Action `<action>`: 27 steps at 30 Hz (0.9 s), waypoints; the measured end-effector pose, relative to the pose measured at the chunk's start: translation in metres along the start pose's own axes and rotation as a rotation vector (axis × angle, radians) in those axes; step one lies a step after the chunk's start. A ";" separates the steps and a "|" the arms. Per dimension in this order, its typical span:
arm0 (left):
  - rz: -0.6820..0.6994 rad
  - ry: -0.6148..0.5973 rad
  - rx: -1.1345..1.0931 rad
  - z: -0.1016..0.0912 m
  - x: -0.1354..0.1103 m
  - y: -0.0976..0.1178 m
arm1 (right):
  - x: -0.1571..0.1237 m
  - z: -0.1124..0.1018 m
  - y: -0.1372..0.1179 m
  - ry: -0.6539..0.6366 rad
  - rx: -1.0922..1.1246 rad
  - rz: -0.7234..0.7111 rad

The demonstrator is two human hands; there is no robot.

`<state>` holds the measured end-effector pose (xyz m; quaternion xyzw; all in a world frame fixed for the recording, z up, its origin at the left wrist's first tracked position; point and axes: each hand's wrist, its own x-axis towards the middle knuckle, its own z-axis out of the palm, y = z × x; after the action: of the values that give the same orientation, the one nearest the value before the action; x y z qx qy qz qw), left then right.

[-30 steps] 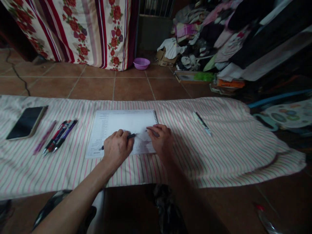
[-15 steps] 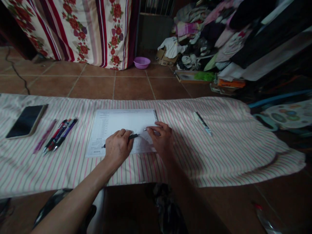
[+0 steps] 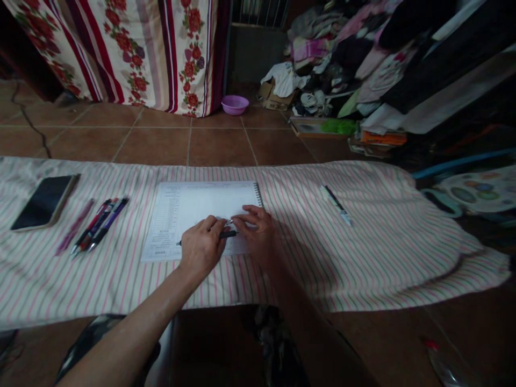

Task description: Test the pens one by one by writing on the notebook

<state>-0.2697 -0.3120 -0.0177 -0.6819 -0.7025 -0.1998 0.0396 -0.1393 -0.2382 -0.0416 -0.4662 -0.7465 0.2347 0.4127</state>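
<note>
Closer together than a second ago, above the white spiral-bound paper pad (image 3: 213, 198) near the front edge of the striped-cloth table (image 3: 387, 236), my left hand (image 3: 202, 246) curls around a slim black pen (image 3: 229, 234); my right hand (image 3: 260, 232) pinches a small silvery piece (image 3: 229, 221).

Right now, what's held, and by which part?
The left hand grips a black pen mid-barrel; the right hand pinches a small silvery piece, exact spot unclear.

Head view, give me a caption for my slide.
Left hand, holding a dark pen, close beside right hand over a spiral-bound pad on striped cloth.
</note>
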 end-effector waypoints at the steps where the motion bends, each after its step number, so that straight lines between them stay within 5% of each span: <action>1: 0.003 0.006 -0.002 0.000 0.000 0.000 | 0.000 0.000 0.001 -0.009 0.006 -0.008; 20: 0.017 0.028 0.004 0.002 0.000 0.000 | -0.001 0.001 0.001 -0.051 0.085 0.044; 27: -0.038 -0.050 0.085 -0.001 0.000 -0.005 | 0.002 -0.006 0.004 0.120 -0.248 -0.058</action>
<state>-0.2745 -0.3120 -0.0179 -0.6708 -0.7241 -0.1534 0.0469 -0.1326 -0.2344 -0.0403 -0.5052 -0.7568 0.1003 0.4024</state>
